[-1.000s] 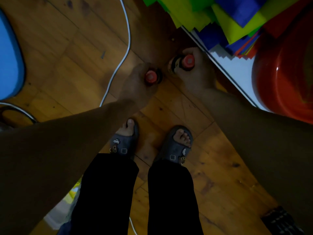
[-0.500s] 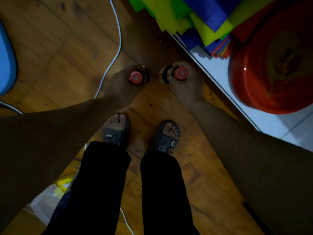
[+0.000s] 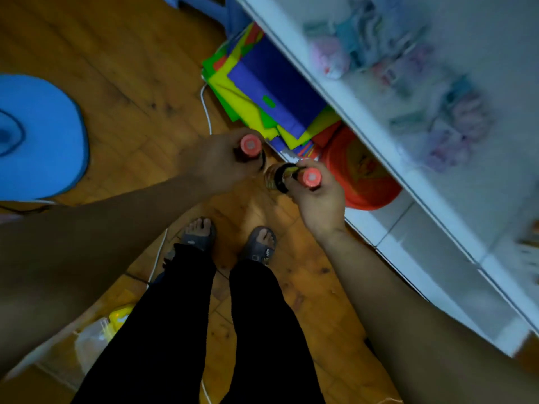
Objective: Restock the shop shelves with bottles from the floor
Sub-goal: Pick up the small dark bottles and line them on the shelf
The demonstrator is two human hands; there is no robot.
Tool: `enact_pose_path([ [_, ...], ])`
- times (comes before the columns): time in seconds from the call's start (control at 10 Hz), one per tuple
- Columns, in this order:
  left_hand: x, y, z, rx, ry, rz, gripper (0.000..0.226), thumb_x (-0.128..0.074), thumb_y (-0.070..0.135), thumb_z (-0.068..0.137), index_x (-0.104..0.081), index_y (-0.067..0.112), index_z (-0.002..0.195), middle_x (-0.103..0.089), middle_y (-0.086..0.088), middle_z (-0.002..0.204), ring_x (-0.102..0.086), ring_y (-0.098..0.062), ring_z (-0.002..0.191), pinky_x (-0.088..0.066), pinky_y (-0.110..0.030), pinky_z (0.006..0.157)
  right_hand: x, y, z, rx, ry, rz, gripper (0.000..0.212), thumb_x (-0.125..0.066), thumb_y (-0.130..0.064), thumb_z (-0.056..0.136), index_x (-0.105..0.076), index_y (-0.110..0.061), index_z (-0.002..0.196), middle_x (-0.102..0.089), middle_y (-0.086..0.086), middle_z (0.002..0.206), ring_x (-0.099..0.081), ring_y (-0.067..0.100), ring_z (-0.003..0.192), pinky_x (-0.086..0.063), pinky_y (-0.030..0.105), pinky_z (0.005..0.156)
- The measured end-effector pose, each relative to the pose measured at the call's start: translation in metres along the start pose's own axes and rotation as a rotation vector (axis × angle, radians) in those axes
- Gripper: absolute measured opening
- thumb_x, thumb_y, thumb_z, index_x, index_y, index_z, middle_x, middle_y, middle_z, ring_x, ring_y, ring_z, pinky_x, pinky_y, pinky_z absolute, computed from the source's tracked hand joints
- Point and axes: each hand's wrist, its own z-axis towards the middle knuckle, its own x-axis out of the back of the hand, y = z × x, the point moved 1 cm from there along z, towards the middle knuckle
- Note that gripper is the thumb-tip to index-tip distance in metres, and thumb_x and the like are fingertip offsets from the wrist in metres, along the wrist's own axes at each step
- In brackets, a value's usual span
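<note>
I hold one bottle in each hand, seen from above over the wooden floor. My left hand [image 3: 215,163] grips a dark bottle with a red cap [image 3: 250,144] by its neck. My right hand [image 3: 319,204] grips a second red-capped bottle [image 3: 310,177], tilted so its amber body and dark band show to the left of the cap. The two bottles are close together, almost touching. The white shop shelf [image 3: 358,112] runs diagonally on the right, above and beside my right hand, with blurred packaged goods on it.
Under the shelf lie a stack of coloured sheets [image 3: 262,97] and a red basin [image 3: 361,176]. A blue round stool [image 3: 38,135] stands at the left. A white cable [image 3: 205,109] crosses the floor. My sandalled feet [image 3: 227,240] are below the hands; a plastic bag [image 3: 99,336] lies lower left.
Both hands have risen from the floor with their bottles. The view has swung up, bringing the white shelf and its goods into sight at the right.
</note>
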Motion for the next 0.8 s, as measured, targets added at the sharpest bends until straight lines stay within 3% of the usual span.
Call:
enact_pose_path([
  [0.1, 0.034, 0.051, -0.020, -0.150, 0.022, -0.069, 0.055, -0.060, 0.053, 0.067, -0.066, 0.021, 0.112, -0.071, -0.003, 0.106, -0.066, -0.019, 0.101, -0.052, -0.038, 0.089, 0.036, -0.067, -0.043, 0.054, 0.053, -0.015, 0.031, -0.076, -0.018, 0.073, -0.063, -0.043, 0.085, -0.069, -0.013, 0.088, -0.067, 0.014, 0.085, -0.056, 0.045, 0.081],
  [0.2, 0.070, 0.104, -0.047, -0.260, 0.061, -0.073, 0.056, -0.058, 0.053, 0.066, -0.067, 0.022, 0.112, -0.072, -0.001, 0.104, -0.066, -0.016, 0.095, -0.052, -0.036, 0.088, 0.068, -0.113, -0.073, 0.095, 0.135, 0.004, 0.023, -0.077, -0.026, 0.070, -0.066, -0.035, 0.087, -0.069, -0.014, 0.081, -0.068, 0.011, 0.080, -0.056, 0.044, 0.080],
  [0.3, 0.103, 0.154, -0.070, -0.345, 0.082, -0.077, 0.056, -0.060, 0.054, 0.062, -0.068, 0.022, 0.108, -0.072, -0.001, 0.093, -0.062, -0.015, 0.077, -0.053, -0.033, 0.076, 0.100, -0.161, -0.099, 0.152, 0.193, 0.016, 0.020, -0.077, -0.026, 0.069, -0.065, -0.037, 0.081, -0.068, -0.016, 0.077, -0.066, 0.008, 0.078, -0.056, 0.037, 0.082],
  [0.5, 0.167, 0.253, -0.105, -0.531, 0.048, -0.072, 0.054, -0.061, 0.053, 0.060, -0.069, 0.023, 0.103, -0.073, -0.002, 0.086, -0.058, -0.015, 0.066, -0.051, -0.035, 0.069, 0.154, -0.244, -0.142, 0.277, 0.332, 0.076, 0.014, -0.075, -0.017, 0.071, -0.068, -0.015, 0.083, -0.070, 0.008, 0.078, -0.066, 0.032, 0.080, -0.055, 0.046, 0.072],
  [0.6, 0.190, 0.299, -0.112, -0.621, 0.006, -0.027, 0.046, -0.069, 0.048, 0.066, -0.068, 0.023, 0.105, -0.068, 0.004, 0.079, -0.051, -0.003, 0.060, -0.044, -0.028, 0.061, 0.179, -0.279, -0.153, 0.310, 0.391, 0.117, 0.016, -0.075, -0.021, 0.070, -0.067, -0.015, 0.082, -0.070, 0.006, 0.076, -0.067, 0.031, 0.080, -0.056, 0.050, 0.070],
  [0.7, 0.203, 0.342, -0.116, -0.698, -0.011, -0.003, 0.034, -0.076, 0.029, 0.076, -0.067, 0.024, 0.108, -0.061, 0.015, 0.072, -0.050, 0.006, 0.055, -0.038, -0.021, 0.060, 0.205, -0.310, -0.161, 0.348, 0.448, 0.178, 0.016, -0.074, -0.022, 0.067, -0.068, -0.014, 0.080, -0.070, 0.006, 0.077, -0.064, 0.024, 0.072, -0.056, 0.048, 0.069],
  [0.8, 0.211, 0.380, -0.120, -0.787, -0.003, -0.030, 0.034, -0.076, 0.023, 0.077, -0.067, 0.022, 0.110, -0.058, 0.018, 0.071, -0.049, 0.007, 0.050, -0.038, -0.014, 0.056, 0.231, -0.335, -0.165, 0.398, 0.510, 0.195, 0.011, -0.074, -0.022, 0.067, -0.070, -0.017, 0.076, -0.070, 0.003, 0.076, -0.064, 0.021, 0.070, -0.055, 0.045, 0.068],
])
